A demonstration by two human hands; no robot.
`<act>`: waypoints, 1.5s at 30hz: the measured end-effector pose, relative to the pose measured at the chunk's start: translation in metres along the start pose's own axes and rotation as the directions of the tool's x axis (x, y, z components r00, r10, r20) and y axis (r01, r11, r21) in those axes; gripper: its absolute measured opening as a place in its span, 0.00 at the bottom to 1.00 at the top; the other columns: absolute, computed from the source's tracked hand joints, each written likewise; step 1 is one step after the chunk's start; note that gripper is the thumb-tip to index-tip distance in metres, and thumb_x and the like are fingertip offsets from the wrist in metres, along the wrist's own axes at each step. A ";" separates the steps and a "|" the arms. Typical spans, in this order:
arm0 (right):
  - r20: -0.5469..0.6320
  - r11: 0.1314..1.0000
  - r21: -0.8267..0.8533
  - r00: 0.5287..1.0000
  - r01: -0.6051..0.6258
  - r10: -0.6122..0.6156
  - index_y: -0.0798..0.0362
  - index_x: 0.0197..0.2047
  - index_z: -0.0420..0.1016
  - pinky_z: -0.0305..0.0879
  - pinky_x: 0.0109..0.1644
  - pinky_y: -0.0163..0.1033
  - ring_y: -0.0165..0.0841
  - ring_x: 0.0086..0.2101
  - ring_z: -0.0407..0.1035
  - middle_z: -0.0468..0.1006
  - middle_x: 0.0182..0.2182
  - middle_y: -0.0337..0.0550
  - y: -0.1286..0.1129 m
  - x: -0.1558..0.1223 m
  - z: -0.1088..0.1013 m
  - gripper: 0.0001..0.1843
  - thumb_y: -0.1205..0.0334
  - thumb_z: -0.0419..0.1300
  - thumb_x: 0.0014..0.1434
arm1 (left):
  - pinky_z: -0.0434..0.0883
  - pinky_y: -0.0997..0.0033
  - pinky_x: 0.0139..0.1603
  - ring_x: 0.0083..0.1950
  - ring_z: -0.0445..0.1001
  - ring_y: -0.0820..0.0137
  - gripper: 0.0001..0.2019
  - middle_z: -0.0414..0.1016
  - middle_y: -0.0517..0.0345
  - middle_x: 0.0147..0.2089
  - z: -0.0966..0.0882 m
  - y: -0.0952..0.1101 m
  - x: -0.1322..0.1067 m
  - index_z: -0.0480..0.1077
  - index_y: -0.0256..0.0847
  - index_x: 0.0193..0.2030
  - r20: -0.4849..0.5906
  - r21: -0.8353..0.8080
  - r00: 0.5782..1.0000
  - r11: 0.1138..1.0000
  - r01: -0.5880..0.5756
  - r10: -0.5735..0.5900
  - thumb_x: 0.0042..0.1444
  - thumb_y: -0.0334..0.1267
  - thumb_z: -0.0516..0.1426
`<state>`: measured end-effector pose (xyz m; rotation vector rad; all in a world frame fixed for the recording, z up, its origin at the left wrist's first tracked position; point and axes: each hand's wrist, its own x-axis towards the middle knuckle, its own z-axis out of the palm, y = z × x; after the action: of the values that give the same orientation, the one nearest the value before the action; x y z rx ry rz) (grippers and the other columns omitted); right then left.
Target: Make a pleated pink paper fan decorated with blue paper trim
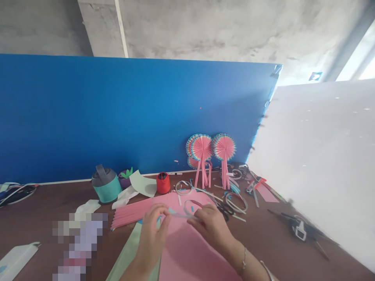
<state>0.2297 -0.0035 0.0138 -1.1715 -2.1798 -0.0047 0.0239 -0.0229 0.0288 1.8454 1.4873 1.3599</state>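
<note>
A pale, thin strip of tape [181, 215] stretches between my two hands above the pink paper sheet [187, 249]. My left hand [154, 226] pinches its left end, which looks bluish, between thumb and forefinger. At the other end, my right hand [211, 224] has its fingers closed on the strip. Just behind the right fingers shows a thin tape ring [190, 203]; I cannot tell whether the strip joins it. Folded pink paper [131, 214] lies beyond my left hand, with pale green sheets [124, 251] below it.
Pink pleated paper fans [202, 148] stand against the blue partition [117, 117]. Scissors [227, 210], tape rolls [236, 203] and paper scraps lie to the right. A red-handled tool [256, 184] and a glue gun [300, 230] sit farther right. A teal container [107, 187] and red pot [163, 183] stand behind.
</note>
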 end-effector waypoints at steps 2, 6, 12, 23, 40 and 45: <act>0.021 1.000 0.020 1.000 -0.022 0.021 0.54 0.23 0.65 0.55 0.41 0.38 0.29 0.25 0.59 0.65 0.18 0.37 0.006 0.007 -0.015 0.20 0.53 0.51 0.64 | 0.69 0.62 0.46 0.45 0.72 0.62 0.10 0.74 0.53 0.40 -0.011 0.004 0.011 0.68 0.43 0.31 0.010 -0.050 0.995 0.993 0.104 -0.104 0.56 0.45 0.52; 0.192 0.990 0.085 0.977 -0.116 0.098 0.53 0.26 0.67 0.55 0.40 0.36 0.27 0.23 0.56 0.64 0.19 0.34 0.011 0.015 -0.051 0.19 0.58 0.44 0.66 | 0.69 0.68 0.35 0.32 0.71 0.67 0.12 0.70 0.60 0.28 -0.027 0.005 0.031 0.67 0.41 0.29 0.059 -0.179 0.963 0.946 0.270 -0.264 0.50 0.48 0.55; 0.322 0.949 -0.016 0.897 -0.315 0.303 0.52 0.25 0.70 0.57 0.35 0.35 0.29 0.23 0.59 0.67 0.19 0.37 0.029 0.000 -0.082 0.20 0.58 0.44 0.63 | 0.65 0.71 0.31 0.29 0.70 0.68 0.12 0.71 0.61 0.26 -0.020 -0.010 0.033 0.66 0.41 0.26 0.127 -0.116 0.930 0.926 0.359 -0.345 0.46 0.47 0.56; 0.274 0.888 -0.266 0.854 -0.375 0.443 0.53 0.19 0.62 0.55 0.40 0.38 0.28 0.21 0.57 0.68 0.19 0.37 0.046 -0.036 -0.064 0.15 0.70 0.46 0.56 | 0.66 0.61 0.41 0.39 0.74 0.61 0.10 0.75 0.56 0.34 0.010 -0.034 0.018 0.64 0.43 0.33 0.055 -0.085 0.956 0.953 0.292 -0.288 0.45 0.45 0.55; 0.033 0.927 0.017 0.927 -0.375 0.374 0.51 0.27 0.71 0.55 0.45 0.42 0.30 0.25 0.63 0.68 0.21 0.37 0.035 -0.028 -0.067 0.17 0.64 0.45 0.61 | 0.69 0.62 0.40 0.39 0.74 0.61 0.21 0.73 0.59 0.30 -0.011 -0.010 0.013 0.62 0.42 0.42 -0.095 -0.211 0.944 0.933 0.292 -0.317 0.46 0.51 0.59; -0.005 0.897 0.164 0.909 -0.410 0.417 0.52 0.25 0.72 0.56 0.42 0.41 0.30 0.24 0.62 0.68 0.20 0.38 0.032 -0.022 -0.068 0.17 0.60 0.47 0.59 | 0.70 0.63 0.40 0.37 0.74 0.63 0.18 0.71 0.60 0.30 -0.016 0.006 0.009 0.61 0.43 0.40 -0.202 -0.234 0.946 0.951 0.203 -0.252 0.47 0.48 0.60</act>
<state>0.2992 -0.0208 0.0456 -1.5026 -1.8182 0.3216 0.0133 -0.0211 0.0446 1.3762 1.5447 1.5864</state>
